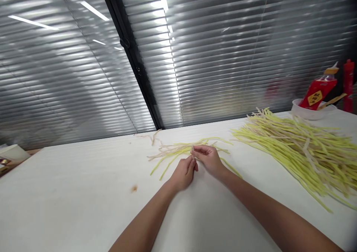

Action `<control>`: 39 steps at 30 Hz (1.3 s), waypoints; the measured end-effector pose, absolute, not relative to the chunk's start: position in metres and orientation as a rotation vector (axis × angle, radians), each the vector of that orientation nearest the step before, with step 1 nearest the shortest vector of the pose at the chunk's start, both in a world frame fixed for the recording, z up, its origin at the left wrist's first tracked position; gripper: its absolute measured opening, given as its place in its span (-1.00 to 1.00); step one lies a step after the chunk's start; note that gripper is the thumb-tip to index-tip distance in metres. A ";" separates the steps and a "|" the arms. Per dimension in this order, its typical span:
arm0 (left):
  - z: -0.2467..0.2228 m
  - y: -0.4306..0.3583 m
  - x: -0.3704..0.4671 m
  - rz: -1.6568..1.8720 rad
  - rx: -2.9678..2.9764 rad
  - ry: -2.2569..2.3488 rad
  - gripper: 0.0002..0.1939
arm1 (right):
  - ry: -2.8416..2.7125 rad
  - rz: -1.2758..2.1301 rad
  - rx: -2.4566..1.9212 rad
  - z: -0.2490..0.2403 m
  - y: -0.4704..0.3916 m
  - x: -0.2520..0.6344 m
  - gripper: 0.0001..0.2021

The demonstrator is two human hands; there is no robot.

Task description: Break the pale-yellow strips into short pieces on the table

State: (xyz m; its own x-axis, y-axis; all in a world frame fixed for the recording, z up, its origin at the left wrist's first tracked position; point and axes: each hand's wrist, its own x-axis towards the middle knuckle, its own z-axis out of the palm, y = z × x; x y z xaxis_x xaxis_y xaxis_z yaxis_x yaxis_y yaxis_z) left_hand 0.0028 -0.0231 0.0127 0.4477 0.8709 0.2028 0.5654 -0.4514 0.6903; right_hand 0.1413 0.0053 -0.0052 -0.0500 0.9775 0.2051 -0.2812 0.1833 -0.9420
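Note:
My left hand and my right hand meet above the white table, fingertips almost touching. Both are closed in a pinch around a short beige strand, whose end pokes up between the fingers. A small spread of yellow and beige strands, soft like pipe cleaners, lies on the table just behind and under my hands. Its ends fan out to both sides. My fingers hide the middle of this bunch. To the right rests a big heap of the same strands.
A few loose beige strands lie near the table's back edge. At the back right, a red-labelled bottle leans in a clear plastic bowl, with a red tube-like bottle beside it. Window blinds rise behind.

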 end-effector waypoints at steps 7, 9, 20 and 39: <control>0.011 -0.023 0.003 0.799 2.077 1.230 -0.61 | -1.190 1.328 -0.734 0.001 -0.001 0.137 -0.75; 0.011 -0.022 0.003 0.805 2.014 1.225 -0.62 | -1.157 1.339 -0.731 0.002 -0.001 0.137 -0.76; 0.004 -0.020 0.002 0.844 1.865 1.093 -0.61 | -1.082 1.435 -0.697 0.006 0.002 0.144 -0.79; 0.006 -0.021 -0.002 1.014 2.038 1.496 -0.74 | -1.634 0.289 -1.226 -0.010 0.020 0.165 -0.76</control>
